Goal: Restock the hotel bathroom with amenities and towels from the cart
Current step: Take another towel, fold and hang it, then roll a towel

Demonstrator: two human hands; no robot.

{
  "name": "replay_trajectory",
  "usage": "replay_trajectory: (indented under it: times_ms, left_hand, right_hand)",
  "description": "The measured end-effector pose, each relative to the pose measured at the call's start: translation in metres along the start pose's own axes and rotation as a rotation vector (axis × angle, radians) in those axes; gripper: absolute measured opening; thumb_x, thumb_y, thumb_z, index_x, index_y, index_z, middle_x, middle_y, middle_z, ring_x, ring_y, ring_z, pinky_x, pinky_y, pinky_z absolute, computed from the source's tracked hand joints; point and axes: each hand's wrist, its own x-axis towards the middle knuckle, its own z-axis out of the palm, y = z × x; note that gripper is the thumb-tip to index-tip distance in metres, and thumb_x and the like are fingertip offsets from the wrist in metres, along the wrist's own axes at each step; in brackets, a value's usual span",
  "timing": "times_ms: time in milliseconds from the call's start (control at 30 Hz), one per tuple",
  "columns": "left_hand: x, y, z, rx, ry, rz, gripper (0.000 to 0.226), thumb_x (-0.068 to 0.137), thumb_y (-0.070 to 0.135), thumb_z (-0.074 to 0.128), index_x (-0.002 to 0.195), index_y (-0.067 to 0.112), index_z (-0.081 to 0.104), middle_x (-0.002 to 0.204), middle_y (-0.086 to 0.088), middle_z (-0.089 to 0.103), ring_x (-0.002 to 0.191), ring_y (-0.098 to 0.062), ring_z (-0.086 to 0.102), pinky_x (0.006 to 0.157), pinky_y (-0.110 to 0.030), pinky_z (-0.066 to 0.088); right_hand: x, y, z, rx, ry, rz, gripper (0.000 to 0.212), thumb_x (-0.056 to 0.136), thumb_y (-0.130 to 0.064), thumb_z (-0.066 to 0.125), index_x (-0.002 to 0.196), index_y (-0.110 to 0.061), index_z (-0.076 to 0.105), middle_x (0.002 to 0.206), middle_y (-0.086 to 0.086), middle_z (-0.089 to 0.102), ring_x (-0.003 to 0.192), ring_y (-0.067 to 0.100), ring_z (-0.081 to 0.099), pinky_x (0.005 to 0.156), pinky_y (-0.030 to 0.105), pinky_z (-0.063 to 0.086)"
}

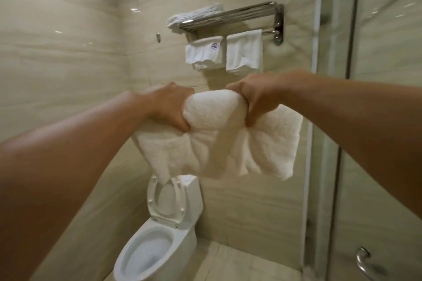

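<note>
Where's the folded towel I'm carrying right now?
Mid-frame, the folded towel is gripped by left hand and right hand, above the toilet, below the rack.

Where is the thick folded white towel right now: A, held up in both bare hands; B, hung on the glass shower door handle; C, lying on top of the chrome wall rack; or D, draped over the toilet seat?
A: the left hand and right hand both grip the thick folded white towel below the chrome wall rack.

A tiled bathroom: toilet (159, 230), wall towel rack (230, 17) with hanging towels (243, 50), glass shower door (379, 121)
</note>
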Motion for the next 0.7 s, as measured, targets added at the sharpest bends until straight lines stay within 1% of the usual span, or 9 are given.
replay_trajectory:
  times_ms: [100, 200, 300, 367, 400, 467, 533, 600, 700]
  left_hand:
    - [0.039, -0.007, 0.010, -0.031, 0.022, 0.066, 0.064, 0.062, 0.039, 0.088, 0.116, 0.022, 0.058, 0.113, 0.002, 0.065, 0.106, -0.022, 0.056, 0.078, -0.027, 0.033]
    - [0.088, -0.015, 0.022, -0.046, 0.065, 0.125, 0.066, 0.061, 0.040, 0.088, 0.118, 0.024, 0.058, 0.117, 0.001, 0.064, 0.111, -0.024, 0.054, 0.085, -0.031, 0.038]
    - [0.142, -0.025, 0.033, -0.037, 0.100, 0.172, 0.079, 0.052, 0.053, 0.084, 0.122, 0.028, 0.057, 0.117, 0.004, 0.064, 0.111, -0.023, 0.054, 0.093, -0.036, 0.042]
    - [0.177, -0.033, 0.035, -0.037, 0.109, 0.192, 0.090, 0.041, 0.066, 0.071, 0.123, 0.034, 0.056, 0.116, 0.006, 0.064, 0.108, -0.022, 0.055, 0.094, -0.042, 0.046]
    - [0.195, -0.037, 0.034, -0.043, 0.109, 0.196, 0.090, 0.038, 0.069, 0.067, 0.121, 0.037, 0.056, 0.115, 0.008, 0.063, 0.106, -0.021, 0.055, 0.094, -0.044, 0.047]
    - [0.231, -0.047, 0.032, -0.045, 0.113, 0.194, 0.081, 0.039, 0.070, 0.067, 0.114, 0.040, 0.055, 0.109, 0.011, 0.063, 0.102, -0.020, 0.054, 0.092, -0.044, 0.047]
    - [0.264, -0.057, 0.031, -0.052, 0.148, 0.205, 0.070, 0.046, 0.064, 0.075, 0.108, 0.040, 0.055, 0.107, 0.011, 0.063, 0.100, -0.018, 0.053, 0.091, -0.042, 0.046]
    - [0.293, -0.068, 0.029, -0.059, 0.203, 0.226, 0.065, 0.053, 0.055, 0.083, 0.110, 0.036, 0.057, 0.107, 0.010, 0.063, 0.100, -0.016, 0.053, 0.088, -0.037, 0.044]
    - [0.332, -0.086, 0.023, -0.054, 0.258, 0.258, 0.066, 0.057, 0.052, 0.086, 0.113, 0.031, 0.058, 0.108, 0.008, 0.062, 0.102, -0.017, 0.055, 0.088, -0.036, 0.044]
  right_hand:
    - [0.020, 0.018, -0.002, -0.013, -0.002, 0.064, 0.066, 0.058, -0.033, 0.092, 0.106, -0.048, 0.050, 0.094, -0.011, 0.056, 0.087, 0.015, 0.058, 0.055, 0.023, 0.040]
    - [0.046, 0.043, 0.001, -0.041, 0.017, 0.120, 0.071, 0.059, -0.029, 0.092, 0.118, -0.040, 0.055, 0.097, -0.010, 0.055, 0.092, 0.017, 0.056, 0.058, 0.025, 0.041]
    - [0.076, 0.072, 0.003, -0.047, 0.017, 0.168, 0.074, 0.059, -0.028, 0.092, 0.119, -0.046, 0.053, 0.098, -0.011, 0.056, 0.095, 0.018, 0.059, 0.073, 0.030, 0.050]
    - [0.099, 0.093, 0.000, -0.059, 0.012, 0.201, 0.069, 0.059, -0.029, 0.093, 0.111, -0.049, 0.050, 0.096, -0.014, 0.056, 0.096, 0.018, 0.060, 0.077, 0.033, 0.051]
    - [0.110, 0.103, -0.002, -0.071, 0.015, 0.214, 0.068, 0.059, -0.029, 0.093, 0.108, -0.048, 0.049, 0.094, -0.015, 0.055, 0.097, 0.018, 0.060, 0.076, 0.033, 0.049]
    - [0.133, 0.124, -0.009, -0.080, 0.025, 0.231, 0.068, 0.059, -0.028, 0.093, 0.107, -0.046, 0.050, 0.095, -0.016, 0.055, 0.100, 0.018, 0.059, 0.079, 0.033, 0.047]
    - [0.156, 0.142, -0.017, -0.080, 0.033, 0.246, 0.069, 0.059, -0.025, 0.093, 0.108, -0.045, 0.051, 0.101, -0.014, 0.058, 0.103, 0.019, 0.059, 0.088, 0.035, 0.050]
    - [0.178, 0.156, -0.027, -0.103, 0.047, 0.255, 0.069, 0.059, -0.024, 0.094, 0.107, -0.047, 0.050, 0.108, -0.011, 0.060, 0.107, 0.020, 0.059, 0.096, 0.039, 0.051]
    - [0.211, 0.172, -0.042, -0.119, 0.058, 0.269, 0.070, 0.057, -0.025, 0.094, 0.108, -0.048, 0.052, 0.112, -0.010, 0.062, 0.108, 0.020, 0.060, 0.097, 0.041, 0.051]
